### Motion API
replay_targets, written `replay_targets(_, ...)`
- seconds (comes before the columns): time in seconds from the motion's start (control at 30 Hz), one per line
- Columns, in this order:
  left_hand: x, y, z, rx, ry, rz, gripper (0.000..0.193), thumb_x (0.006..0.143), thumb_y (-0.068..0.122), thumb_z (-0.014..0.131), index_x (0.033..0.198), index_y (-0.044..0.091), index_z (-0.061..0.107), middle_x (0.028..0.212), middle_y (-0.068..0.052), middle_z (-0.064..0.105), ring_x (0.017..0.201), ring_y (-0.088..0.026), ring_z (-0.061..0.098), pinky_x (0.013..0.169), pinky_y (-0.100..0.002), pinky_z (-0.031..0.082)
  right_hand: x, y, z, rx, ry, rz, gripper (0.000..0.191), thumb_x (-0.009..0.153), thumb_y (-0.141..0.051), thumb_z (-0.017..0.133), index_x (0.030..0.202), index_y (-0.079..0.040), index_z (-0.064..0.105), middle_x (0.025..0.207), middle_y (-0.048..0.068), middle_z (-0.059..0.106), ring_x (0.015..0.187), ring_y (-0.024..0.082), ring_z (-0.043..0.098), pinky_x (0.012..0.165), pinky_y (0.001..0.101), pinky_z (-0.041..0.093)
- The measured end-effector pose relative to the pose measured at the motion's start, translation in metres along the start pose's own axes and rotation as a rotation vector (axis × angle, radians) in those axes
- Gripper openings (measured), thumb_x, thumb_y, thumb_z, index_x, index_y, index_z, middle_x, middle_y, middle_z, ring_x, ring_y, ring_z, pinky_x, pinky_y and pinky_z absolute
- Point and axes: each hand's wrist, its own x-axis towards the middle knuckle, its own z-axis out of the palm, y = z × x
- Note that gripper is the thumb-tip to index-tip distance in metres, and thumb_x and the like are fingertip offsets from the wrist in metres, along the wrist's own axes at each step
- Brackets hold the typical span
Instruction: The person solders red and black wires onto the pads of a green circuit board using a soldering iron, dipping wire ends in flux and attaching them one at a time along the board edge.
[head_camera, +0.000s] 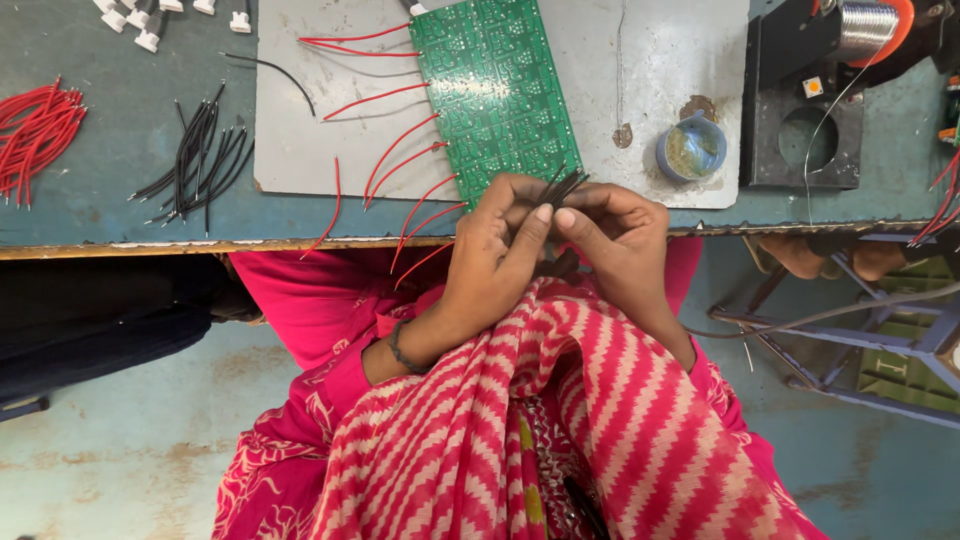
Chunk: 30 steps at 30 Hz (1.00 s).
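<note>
Green circuit board (497, 95): red wires fitted along one edge; left hand (497, 245) and right hand (618, 240) together pinch a small bundle of black wires (563, 185), none yet fitted.

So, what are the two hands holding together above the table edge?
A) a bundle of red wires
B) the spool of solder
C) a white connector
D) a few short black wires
D: the left hand and the right hand pinch a few short black wires between their fingertips, just in front of the green circuit board.
</note>
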Motion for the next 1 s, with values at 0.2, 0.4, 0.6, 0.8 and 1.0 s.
replay_targets(0.2,-0.002,-0.001,-0.001,0.043,0.003,0.031,0.015,0.109,0.01,0.057,0.12,0.0,0.055,0.092,-0.004,0.072,0.076,-0.005,0.065,0.068,-0.022,0.053,0.001,0.003,0.003,-0.089,0.026,-0.072,0.007,0.098,0.002,0.073,0.1,0.007,0.069,0.098,0.008,0.071,0.086,0.01,0.067,0.079,0.0243,0.057)
replay_targets(0.4,-0.001,-0.002,0.001,-0.005,0.012,0.033,0.015,0.11,0.01,0.056,0.122,0.001,0.055,0.091,-0.006,0.073,0.075,-0.005,0.063,0.067,-0.022,0.053,0.003,0.0,0.006,0.036,0.077,-0.074,0.005,0.098,0.002,0.07,0.101,0.005,0.068,0.105,0.008,0.071,0.093,0.011,0.068,0.085,0.0251,0.058)
replay_targets(0.6,-0.001,0.003,0.0,-0.091,-0.008,-0.023,0.02,0.109,0.012,0.054,0.124,-0.001,0.054,0.092,-0.007,0.074,0.079,-0.007,0.069,0.069,-0.024,0.058,0.006,-0.002,0.008,0.076,0.05,-0.132,0.006,0.101,0.001,0.07,0.104,0.005,0.067,0.113,0.008,0.068,0.1,0.013,0.065,0.094,0.0285,0.054)
replay_targets(0.8,-0.003,0.009,-0.004,-0.138,-0.01,-0.041,0.022,0.109,0.013,0.056,0.122,-0.004,0.059,0.096,-0.007,0.074,0.084,-0.008,0.07,0.071,-0.026,0.063,0.007,0.0,0.013,0.198,-0.007,-0.035,0.009,0.103,-0.003,0.064,0.11,0.003,0.063,0.113,0.01,0.068,0.097,0.016,0.067,0.078,0.0314,0.061)
replay_targets(1.0,-0.006,0.012,-0.014,-0.075,0.004,-0.033,0.019,0.108,0.013,0.057,0.116,-0.004,0.062,0.095,-0.008,0.076,0.085,-0.008,0.071,0.07,-0.026,0.063,0.007,0.007,0.02,0.249,-0.008,0.028,0.011,0.104,-0.004,0.064,0.112,0.002,0.063,0.109,0.011,0.068,0.093,0.017,0.068,0.076,0.0329,0.063)
